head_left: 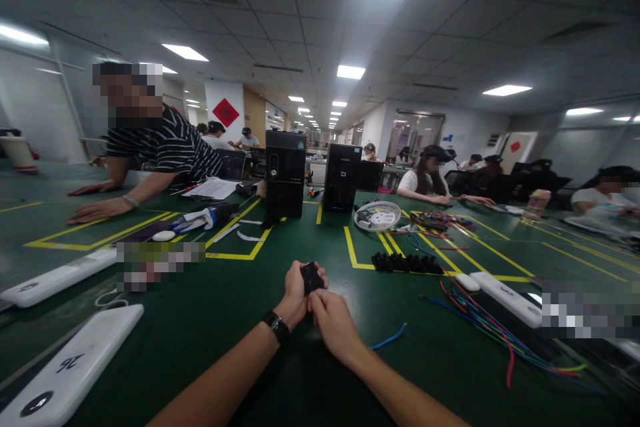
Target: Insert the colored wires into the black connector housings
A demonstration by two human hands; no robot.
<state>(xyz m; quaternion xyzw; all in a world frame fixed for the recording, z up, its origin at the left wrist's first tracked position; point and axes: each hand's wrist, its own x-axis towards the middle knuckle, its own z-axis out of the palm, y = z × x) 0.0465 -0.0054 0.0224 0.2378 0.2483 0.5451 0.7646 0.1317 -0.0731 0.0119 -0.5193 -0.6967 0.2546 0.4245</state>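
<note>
Above the green table, my left hand [296,293] is wrapped round a small black block [312,278], with a dark watch on that wrist. My right hand [334,320] is closed in a pinch at the block's near edge, its thumb and fingertips touching the left hand. Whatever sits between the right fingertips is hidden. A short blue wire [390,337] lies just right of my right wrist. Farther off, a row of several small black blocks [407,263] rests along a yellow tape line.
A white round basket [377,215] and tangled wires [443,221] lie at right, with coloured wires [480,320] nearer. Two black computer towers [285,173] stand ahead. White numbered devices [80,367] lie at left. A person [160,147] leans on the table at left.
</note>
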